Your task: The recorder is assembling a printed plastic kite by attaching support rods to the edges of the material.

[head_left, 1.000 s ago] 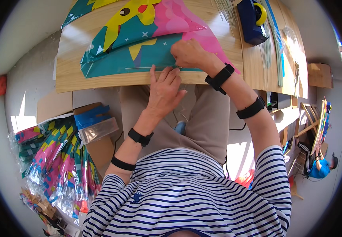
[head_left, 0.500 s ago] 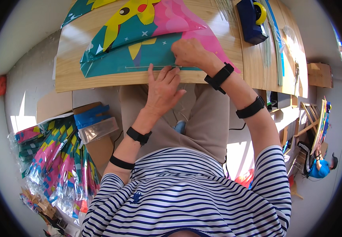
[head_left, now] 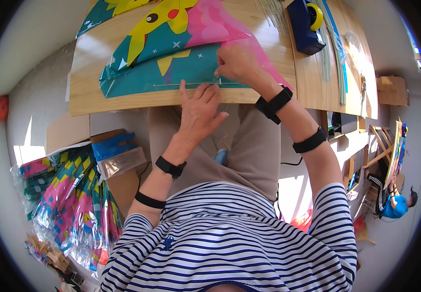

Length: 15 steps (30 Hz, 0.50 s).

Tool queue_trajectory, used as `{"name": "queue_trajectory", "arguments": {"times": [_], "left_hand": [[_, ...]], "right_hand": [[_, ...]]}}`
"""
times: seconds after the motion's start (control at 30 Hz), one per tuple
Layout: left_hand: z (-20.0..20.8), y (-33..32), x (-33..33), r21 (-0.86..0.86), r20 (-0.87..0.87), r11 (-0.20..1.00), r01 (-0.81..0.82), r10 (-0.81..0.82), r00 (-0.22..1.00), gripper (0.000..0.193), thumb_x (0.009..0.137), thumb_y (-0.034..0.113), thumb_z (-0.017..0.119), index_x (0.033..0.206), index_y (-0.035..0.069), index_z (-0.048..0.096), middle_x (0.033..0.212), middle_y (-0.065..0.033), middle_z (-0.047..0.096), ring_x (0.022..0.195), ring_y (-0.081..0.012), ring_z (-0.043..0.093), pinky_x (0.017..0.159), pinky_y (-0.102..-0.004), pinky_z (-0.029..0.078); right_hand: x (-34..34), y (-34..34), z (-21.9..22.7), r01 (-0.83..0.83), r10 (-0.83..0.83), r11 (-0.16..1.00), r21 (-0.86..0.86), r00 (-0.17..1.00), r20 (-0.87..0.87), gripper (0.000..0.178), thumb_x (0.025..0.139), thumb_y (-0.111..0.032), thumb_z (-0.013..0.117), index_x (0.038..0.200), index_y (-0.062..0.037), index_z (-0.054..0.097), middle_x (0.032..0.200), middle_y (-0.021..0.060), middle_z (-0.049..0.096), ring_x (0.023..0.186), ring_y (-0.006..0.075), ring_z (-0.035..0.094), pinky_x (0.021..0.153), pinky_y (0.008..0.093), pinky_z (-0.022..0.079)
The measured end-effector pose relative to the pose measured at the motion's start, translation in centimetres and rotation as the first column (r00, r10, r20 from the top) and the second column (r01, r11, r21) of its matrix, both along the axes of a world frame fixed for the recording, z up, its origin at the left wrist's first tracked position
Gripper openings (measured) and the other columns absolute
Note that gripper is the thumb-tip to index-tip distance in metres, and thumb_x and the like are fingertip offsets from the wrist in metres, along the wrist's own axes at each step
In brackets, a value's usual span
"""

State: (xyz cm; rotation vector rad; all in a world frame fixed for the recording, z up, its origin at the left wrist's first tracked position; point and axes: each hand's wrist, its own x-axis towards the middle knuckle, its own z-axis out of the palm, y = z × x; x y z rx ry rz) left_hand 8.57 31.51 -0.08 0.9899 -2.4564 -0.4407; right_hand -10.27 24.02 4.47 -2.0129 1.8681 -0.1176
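Note:
A printed plastic sheet (head_left: pixel 137 83), green and pink with a yellow cartoon figure, lies partly folded along the near side of the wooden table. On its near edge rests a thin pale rod (head_left: pixel 166 85), with a small light-coloured piece across it between my hands. My left hand (head_left: pixel 201 109) lies flat with fingers stretched out; its fingertips press on the rod and the sheet's edge. Just beyond the rod, my right hand (head_left: pixel 239 63) is closed, thumb and fingers pinched together over the sheet. Whatever that pinch holds is hidden.
At the back right stands a blue tape dispenser (head_left: pixel 306 27) with a yellow roll, beside bundles of thin rods (head_left: pixel 327 53). A pile of folded printed sheets (head_left: pixel 69 194) in clear plastic lies low on the left, by a cardboard box (head_left: pixel 69 131). Another person (head_left: pixel 394 204) sits far right.
My right hand has shifted slightly toward me and turned, uncovering the small light piece on the rod. My left hand stays nearly in place on the rod.

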Motion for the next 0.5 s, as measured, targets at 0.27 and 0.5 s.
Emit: {"name": "queue_trajectory", "arguments": {"times": [0.27,0.5], "left_hand": [[0.3,0.0,0.0,0.004,0.029,1.0,0.018,-0.018,0.999,0.05,0.073,0.028,0.082,0.115,0.009,0.062,0.132,-0.0052,0.06,0.127,-0.0263,0.052,0.114,-0.0687,0.019],[0.8,-1.2,1.2,-0.019,-0.182,0.998,-0.052,0.047,0.982,0.027,0.078,0.015,0.076,0.102,0.006,0.066,0.117,-0.0095,0.066,0.112,-0.0306,0.058,0.103,-0.0502,0.038]], "right_hand": [[-0.9,0.9,-3.6,0.25,-0.233,0.966,-0.065,0.952,0.198,0.025,0.07,-0.022,0.082,0.077,-0.0032,0.068,0.074,0.0148,0.068,0.072,0.0343,0.065,0.066,0.044,0.051],[-3.9,4.9,-2.4,0.31,-0.242,0.941,-0.133,0.894,0.376,0.017,0.073,-0.016,0.078,0.078,-0.0034,0.068,0.078,0.0169,0.069,0.078,0.0374,0.067,0.066,0.0469,0.05]]}}
